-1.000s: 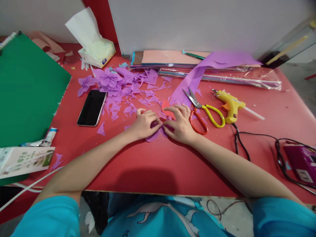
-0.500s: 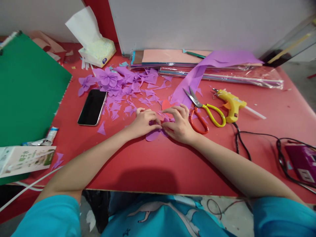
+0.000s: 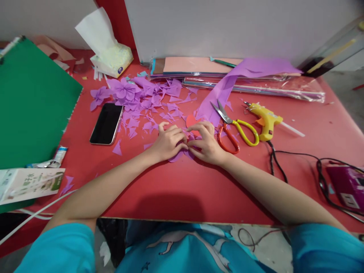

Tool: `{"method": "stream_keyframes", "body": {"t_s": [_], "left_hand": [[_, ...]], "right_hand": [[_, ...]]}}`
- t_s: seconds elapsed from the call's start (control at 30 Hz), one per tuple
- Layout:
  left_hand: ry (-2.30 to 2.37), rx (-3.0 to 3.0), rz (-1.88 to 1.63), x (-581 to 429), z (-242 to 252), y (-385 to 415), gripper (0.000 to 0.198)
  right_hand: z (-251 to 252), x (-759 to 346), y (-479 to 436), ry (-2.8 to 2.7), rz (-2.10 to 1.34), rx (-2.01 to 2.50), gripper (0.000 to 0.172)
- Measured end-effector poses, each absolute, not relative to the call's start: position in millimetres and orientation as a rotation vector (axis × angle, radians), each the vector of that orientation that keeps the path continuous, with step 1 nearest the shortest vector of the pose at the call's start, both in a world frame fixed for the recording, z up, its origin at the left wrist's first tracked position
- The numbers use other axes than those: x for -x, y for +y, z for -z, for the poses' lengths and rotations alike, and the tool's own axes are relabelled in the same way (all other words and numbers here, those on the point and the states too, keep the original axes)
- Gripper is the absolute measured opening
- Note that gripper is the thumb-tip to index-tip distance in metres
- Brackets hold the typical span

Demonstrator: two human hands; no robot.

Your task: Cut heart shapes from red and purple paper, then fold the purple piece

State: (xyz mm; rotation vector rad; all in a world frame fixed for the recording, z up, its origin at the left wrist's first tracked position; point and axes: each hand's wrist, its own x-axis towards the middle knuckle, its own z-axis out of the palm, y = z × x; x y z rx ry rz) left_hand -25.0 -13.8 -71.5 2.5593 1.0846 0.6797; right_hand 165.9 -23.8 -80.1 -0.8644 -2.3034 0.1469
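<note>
My left hand [image 3: 169, 143] and my right hand [image 3: 207, 145] meet above the red table, their fingertips pinched on a small purple paper piece [image 3: 176, 157]. The fingers hide most of that piece. Just behind my right hand lies a red paper shape [image 3: 191, 121], partly covered. Scissors [image 3: 227, 123] with one red and one yellow handle rest to the right of my right hand, blades apart. Purple paper scraps [image 3: 150, 106] and folded purple paper flowers [image 3: 125, 90] are spread behind my left hand.
A phone [image 3: 106, 124] lies left. A yellow glue gun [image 3: 265, 120] with a black cord is at right, near a purple box [image 3: 345, 185]. Behind are a tissue box [image 3: 112, 60], a purple paper strip [image 3: 217, 96] and wrapped paper packs [image 3: 196, 65]. A green board [image 3: 34, 106] stands left.
My left hand has shifted slightly to the right, and its fingers cover more of the purple piece. My right hand's fingers have lowered a little.
</note>
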Motion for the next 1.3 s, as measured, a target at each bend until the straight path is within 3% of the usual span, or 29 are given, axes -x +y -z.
{"method": "stream_keyframes", "body": {"t_s": [0.3, 0.57, 1.0, 1.3], "left_hand": [[1.059, -2.588, -0.535, 17.0, 73.6, -13.4, 0.017], [1.092, -2.415, -0.545, 18.2, 70.3, -9.3, 0.015], [1.012, -2.321, -0.53, 21.9, 73.6, -2.2, 0.035], [0.994, -2.365, -0.445, 19.5, 75.4, -0.7, 0.034]], "right_hand": [[77.0, -167.0, -18.8, -2.31, -0.367, 0.857, 0.022], [78.6, -168.0, -15.5, -2.187, -0.426, 0.974, 0.014], [79.5, -167.7, -13.3, -2.224, -0.481, 0.872, 0.014], [78.0, -166.6, -11.3, -2.229, -0.585, 0.761, 0.017]]}}
